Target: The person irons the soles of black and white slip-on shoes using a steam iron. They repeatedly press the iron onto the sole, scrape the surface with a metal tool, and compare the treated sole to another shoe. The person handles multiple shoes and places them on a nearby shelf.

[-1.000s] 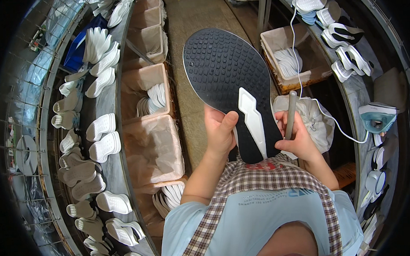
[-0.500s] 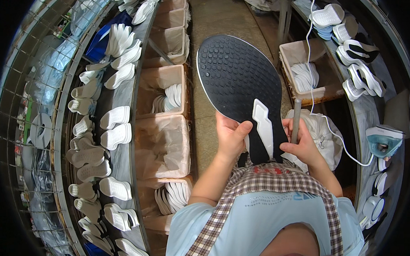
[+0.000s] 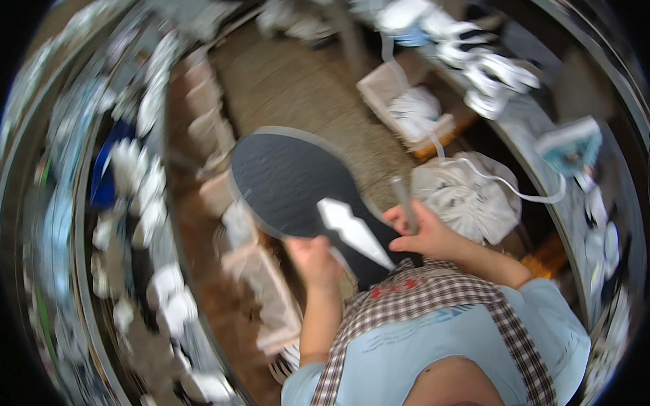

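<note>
A black shoe sole (image 3: 295,179) with a textured forefoot, pale rim and white mid-part inlay is held tilted before my apron, tread side up. My left hand (image 3: 318,264) grips its left edge near the waist of the sole, thumb on top. On the other side, my right hand (image 3: 430,235) is closed around a slim grey pen-like stick (image 3: 404,204), which points up and away from me. The fingers of that hand are beside the sole's narrow heel end; motion blur hides whether they also touch it. The heel's tip is close against the checked apron (image 3: 443,295).
Pale bins (image 3: 271,298) line the left aisle side below a shelf of white soles (image 3: 174,301). At right are another bin (image 3: 386,104), a tied whitish sack (image 3: 468,201), and a bench with white soles (image 3: 489,79), a teal-and-white iron (image 3: 570,148) and its white cord (image 3: 529,196).
My view has turned and blurred, so the surroundings look rotated. The sole and both hands appear lower and farther left. Both hands keep their hold.
</note>
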Available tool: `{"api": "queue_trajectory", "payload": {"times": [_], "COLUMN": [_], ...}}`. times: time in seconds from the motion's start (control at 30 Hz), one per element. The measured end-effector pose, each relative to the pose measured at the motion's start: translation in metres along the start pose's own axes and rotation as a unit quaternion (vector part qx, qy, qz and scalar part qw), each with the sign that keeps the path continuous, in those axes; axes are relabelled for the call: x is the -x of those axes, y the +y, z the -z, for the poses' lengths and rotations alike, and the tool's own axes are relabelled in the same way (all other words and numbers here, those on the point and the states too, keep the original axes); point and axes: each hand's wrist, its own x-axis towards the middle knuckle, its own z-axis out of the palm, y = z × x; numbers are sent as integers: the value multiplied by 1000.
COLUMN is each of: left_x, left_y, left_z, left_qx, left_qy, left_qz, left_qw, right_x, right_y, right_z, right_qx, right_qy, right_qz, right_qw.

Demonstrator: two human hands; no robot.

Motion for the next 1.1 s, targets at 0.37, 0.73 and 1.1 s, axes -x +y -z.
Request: {"api": "queue_trajectory", "payload": {"times": [0.37,0.73,1.1], "left_x": [-4,-16,-11], "left_y": [-73,-93,-107], "left_z": [-12,-22,-45], "left_qx": [312,356,218], "left_qy": [-193,-214,-229], "left_qz": [360,411,425], "left_qw": [858,811,848], "right_x": [43,236,267], "right_y": [34,91,98], "right_z": [32,234,296], "right_qx": [-78,385,595], "right_qy": [230,719,642], "right_qz": [82,-134,-213], "right_qw": [967,563,434]}}
